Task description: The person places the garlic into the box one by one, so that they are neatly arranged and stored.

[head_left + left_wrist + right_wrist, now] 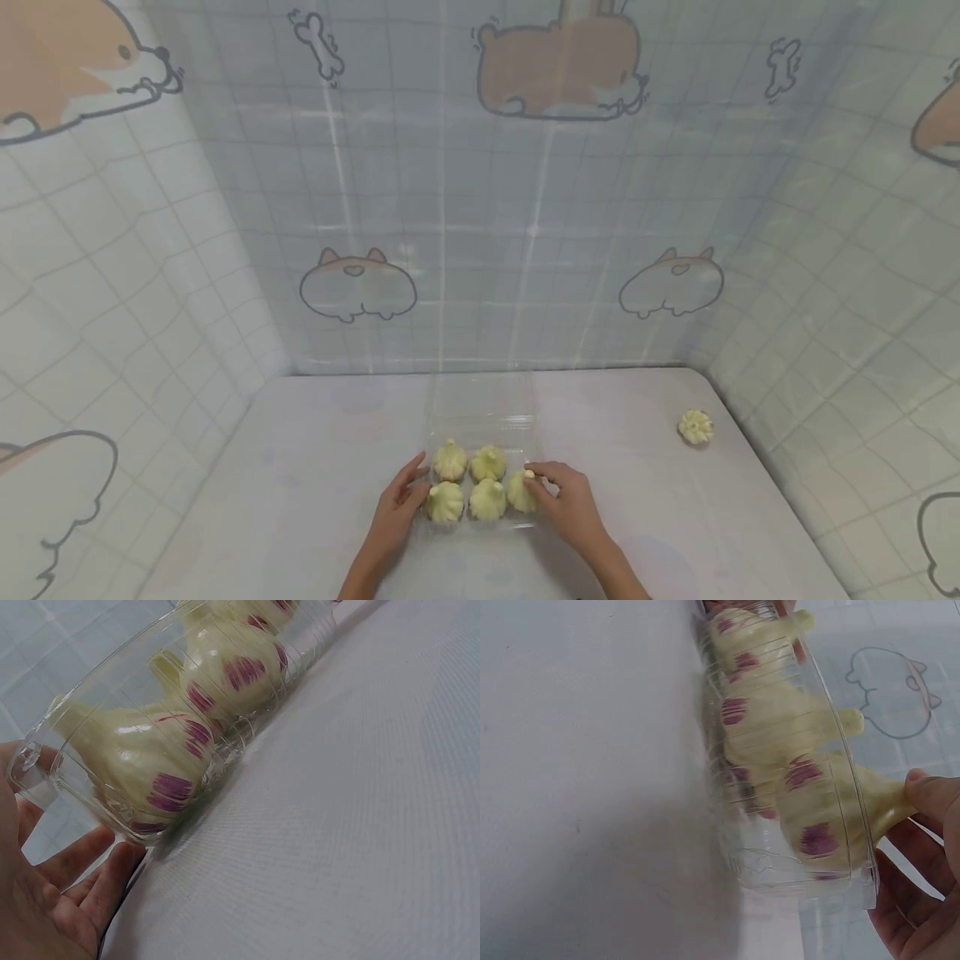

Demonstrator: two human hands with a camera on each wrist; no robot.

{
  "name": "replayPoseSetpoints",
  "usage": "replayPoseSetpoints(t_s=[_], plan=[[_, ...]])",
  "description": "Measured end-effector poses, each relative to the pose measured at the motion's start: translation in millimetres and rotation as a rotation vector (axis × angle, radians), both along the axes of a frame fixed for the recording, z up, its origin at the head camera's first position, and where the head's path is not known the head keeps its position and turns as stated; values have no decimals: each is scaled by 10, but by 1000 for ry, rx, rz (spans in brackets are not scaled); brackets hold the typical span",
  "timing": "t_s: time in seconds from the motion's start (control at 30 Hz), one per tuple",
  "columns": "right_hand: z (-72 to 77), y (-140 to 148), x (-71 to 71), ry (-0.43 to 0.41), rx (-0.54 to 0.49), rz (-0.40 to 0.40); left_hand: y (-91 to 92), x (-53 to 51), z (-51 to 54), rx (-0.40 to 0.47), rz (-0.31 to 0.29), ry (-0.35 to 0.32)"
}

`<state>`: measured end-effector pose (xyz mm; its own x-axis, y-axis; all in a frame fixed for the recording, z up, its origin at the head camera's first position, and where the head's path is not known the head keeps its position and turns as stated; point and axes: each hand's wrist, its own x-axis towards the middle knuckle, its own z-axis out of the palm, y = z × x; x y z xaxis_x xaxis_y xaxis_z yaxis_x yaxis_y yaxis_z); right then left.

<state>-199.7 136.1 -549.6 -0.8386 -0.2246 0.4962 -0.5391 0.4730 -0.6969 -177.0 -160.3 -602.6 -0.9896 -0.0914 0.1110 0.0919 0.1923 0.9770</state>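
Pale yellow and ribbed, here's the garlic bulb [521, 495], front right inside a clear container [517, 435], and in the head view the right hand [564, 502] has a narrow grip, pinching its stem. Across at the other end, the left hand [396, 507] touches the plastic, its grip loose and fairly wide. Four more bulbs [487, 501] share the container, while a lone bulb [696, 427] sits well apart on the tabletop [607, 425], caught by this view only.

Left wrist now: purple streaks on the near bulbs' lower sides, stems pointing up, fingers against the container's end.

And the right wrist: the pinched bulb stands nearly upright, stem poking above the rim to the thumb, purple blotches on its body that the head view misses.
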Motion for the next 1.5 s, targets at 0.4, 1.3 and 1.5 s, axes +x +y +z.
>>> replayPoseSetpoints(t_s=[0.4,1.3,1.5], plan=[[-75,-4,-19,10,57,8,-6,-20,9,7,-26,34],[-156,-51,-9,60,75,-5,12,112,333,59,-90,15],[-138,-56,-13,31,80,1,5,109,333,61,-89,7]])
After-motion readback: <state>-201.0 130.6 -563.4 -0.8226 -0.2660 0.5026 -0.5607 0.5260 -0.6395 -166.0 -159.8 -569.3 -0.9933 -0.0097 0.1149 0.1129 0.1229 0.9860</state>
